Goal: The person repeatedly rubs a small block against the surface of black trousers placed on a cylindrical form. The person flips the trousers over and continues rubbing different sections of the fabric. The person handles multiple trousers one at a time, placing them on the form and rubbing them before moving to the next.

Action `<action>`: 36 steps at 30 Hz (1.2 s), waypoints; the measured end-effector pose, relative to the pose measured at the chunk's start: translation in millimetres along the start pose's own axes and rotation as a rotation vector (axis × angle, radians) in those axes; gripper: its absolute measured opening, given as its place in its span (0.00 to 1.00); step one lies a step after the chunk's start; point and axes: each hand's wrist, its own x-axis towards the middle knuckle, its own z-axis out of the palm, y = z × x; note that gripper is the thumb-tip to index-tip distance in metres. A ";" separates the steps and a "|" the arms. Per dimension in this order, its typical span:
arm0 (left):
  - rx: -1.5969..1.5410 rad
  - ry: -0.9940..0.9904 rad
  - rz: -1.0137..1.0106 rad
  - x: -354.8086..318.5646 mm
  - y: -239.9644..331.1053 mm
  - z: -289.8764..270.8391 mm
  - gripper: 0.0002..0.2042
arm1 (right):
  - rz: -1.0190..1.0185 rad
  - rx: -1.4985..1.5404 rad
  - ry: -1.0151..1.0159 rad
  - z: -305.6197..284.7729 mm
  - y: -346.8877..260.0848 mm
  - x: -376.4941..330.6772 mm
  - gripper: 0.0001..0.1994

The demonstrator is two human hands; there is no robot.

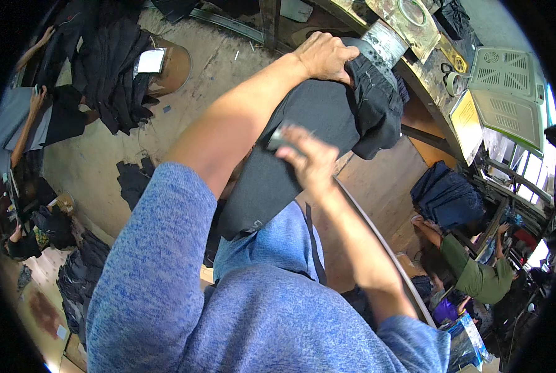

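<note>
Black cloth trousers [303, 112] stretch flat in front of me, one leg running down toward my lap. Their upper part bunches at the far end, beside a worn metal-covered beam end [385, 45]. At that bunched end my left hand [324, 57] is closed, its fingers gripping the fabric. Over the middle of the leg, my right hand [309, 158] is smeared by motion. It holds a small pale grey block [278, 137] against or just above the cloth; its exact kind is too blurred to tell.
At right runs a worn bench [427, 74] carrying a tape roll [455, 84]. A dark folded cloth pile [449, 196] lies below it, near a person in a green shirt [477, 267]. Black garments [113, 68] heap at left, where other people's arms show. A long pale rail [383, 248] passes my right forearm.
</note>
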 end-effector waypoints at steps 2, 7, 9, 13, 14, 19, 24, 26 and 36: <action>0.015 0.085 0.022 -0.6 2.4 1.8 0.23 | 0.132 0.054 -0.119 25.1 -14.1 -61.3 0.21; 0.019 -0.097 -0.051 0.3 26.4 -34.0 0.26 | 0.514 0.343 -0.920 26.2 -52.3 -131.4 0.18; 0.089 0.124 0.050 -23.6 51.0 -64.7 0.31 | 0.306 0.384 -0.903 -0.9 -61.5 -103.6 0.21; 0.041 0.466 -0.682 -167.3 141.4 -119.5 0.24 | 0.274 0.105 -0.280 -66.1 -45.1 -4.1 0.26; -0.032 0.412 -0.968 -214.7 170.1 -122.7 0.28 | 0.177 -0.023 -0.237 -79.9 -29.1 24.5 0.27; -0.015 0.010 -1.477 -381.4 277.9 -63.6 0.31 | 0.111 -0.558 -0.505 -57.6 57.1 132.2 0.43; 0.319 -0.122 -1.375 -459.7 351.8 -63.5 0.37 | 0.285 -0.561 -0.784 -32.4 44.5 100.4 0.43; 0.047 -0.438 -1.678 -497.0 408.0 -95.9 0.38 | 0.134 0.054 -0.875 -48.5 20.4 29.9 0.34; 0.014 -0.564 0.027 -308.3 202.1 -117.0 0.25 | 0.026 0.034 -0.961 -67.5 82.3 -169.9 0.28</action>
